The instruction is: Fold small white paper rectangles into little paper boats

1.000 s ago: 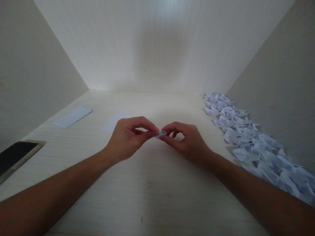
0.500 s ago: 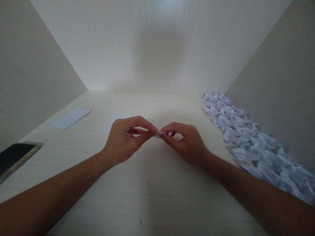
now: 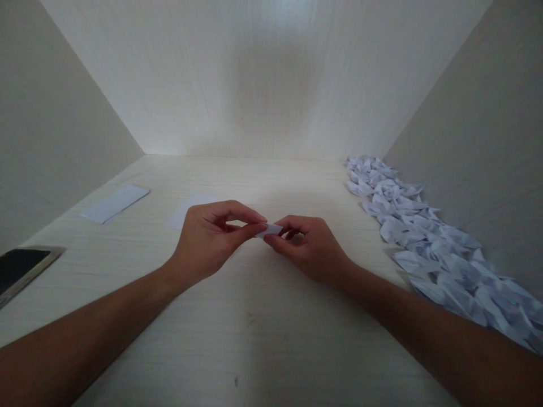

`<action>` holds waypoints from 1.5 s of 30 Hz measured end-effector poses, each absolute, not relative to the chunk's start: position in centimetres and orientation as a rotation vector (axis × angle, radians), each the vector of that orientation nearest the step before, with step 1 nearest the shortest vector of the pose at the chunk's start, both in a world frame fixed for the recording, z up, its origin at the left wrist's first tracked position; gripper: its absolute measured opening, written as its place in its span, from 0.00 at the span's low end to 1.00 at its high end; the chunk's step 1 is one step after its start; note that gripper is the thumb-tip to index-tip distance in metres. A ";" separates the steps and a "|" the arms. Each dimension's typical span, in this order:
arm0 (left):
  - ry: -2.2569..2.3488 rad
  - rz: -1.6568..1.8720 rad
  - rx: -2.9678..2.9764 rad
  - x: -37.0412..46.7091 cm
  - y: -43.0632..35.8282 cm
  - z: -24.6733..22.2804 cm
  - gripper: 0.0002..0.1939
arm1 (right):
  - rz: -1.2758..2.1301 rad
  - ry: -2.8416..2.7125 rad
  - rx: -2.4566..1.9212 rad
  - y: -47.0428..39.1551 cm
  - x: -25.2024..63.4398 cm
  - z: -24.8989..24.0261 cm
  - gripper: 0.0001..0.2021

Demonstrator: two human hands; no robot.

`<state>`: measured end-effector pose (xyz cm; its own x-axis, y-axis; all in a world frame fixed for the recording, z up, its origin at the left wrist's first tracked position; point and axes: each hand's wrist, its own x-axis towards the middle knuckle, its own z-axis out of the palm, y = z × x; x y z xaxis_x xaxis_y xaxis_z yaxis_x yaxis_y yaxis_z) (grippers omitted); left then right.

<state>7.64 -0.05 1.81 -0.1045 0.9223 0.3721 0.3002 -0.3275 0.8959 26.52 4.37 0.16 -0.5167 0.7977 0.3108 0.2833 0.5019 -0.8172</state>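
Note:
A small folded piece of white paper (image 3: 270, 229) is held up between my two hands, above the middle of the table. My left hand (image 3: 212, 234) pinches its left end between thumb and fingertips. From the other side, my right hand (image 3: 309, 244) has its thumb at the lower right edge and its fingers behind the paper. Part of the piece is hidden by my fingertips, so its full shape cannot be made out. Behind my left hand lies a flat sheet of white paper (image 3: 178, 216), partly covered by that hand.
Many folded white paper pieces (image 3: 424, 232) lie in a long heap along the right wall. At the left are a stack of white paper strips (image 3: 116, 203) and, nearer, a dark-screened phone (image 3: 21, 268). Pale panels enclose the table (image 3: 250, 345) at the back and sides.
My right thumb has shifted down and the fingers have parted slightly, so more of the folded paper shows between my hands. The whole view has shifted a little.

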 end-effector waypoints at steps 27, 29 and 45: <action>1.237 1.385 1.361 6.9 1.0 1.0 0.10 | 1.451 -1.852 -0.862 5.1 26.7 0.0 0.06; 1.238 1.389 1.356 6.9 1.0 1.1 0.10 | 1.417 -1.865 -0.840 5.0 26.7 0.0 0.07; 1.177 1.269 1.256 6.9 0.9 1.0 0.08 | 1.186 -1.972 -0.830 4.9 26.9 0.8 0.13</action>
<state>6.94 0.92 1.03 -0.0074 0.9974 0.0718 -0.0033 -0.0718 0.9974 26.94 4.92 0.76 -0.5647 0.7939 0.2257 0.1729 0.3811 -0.9082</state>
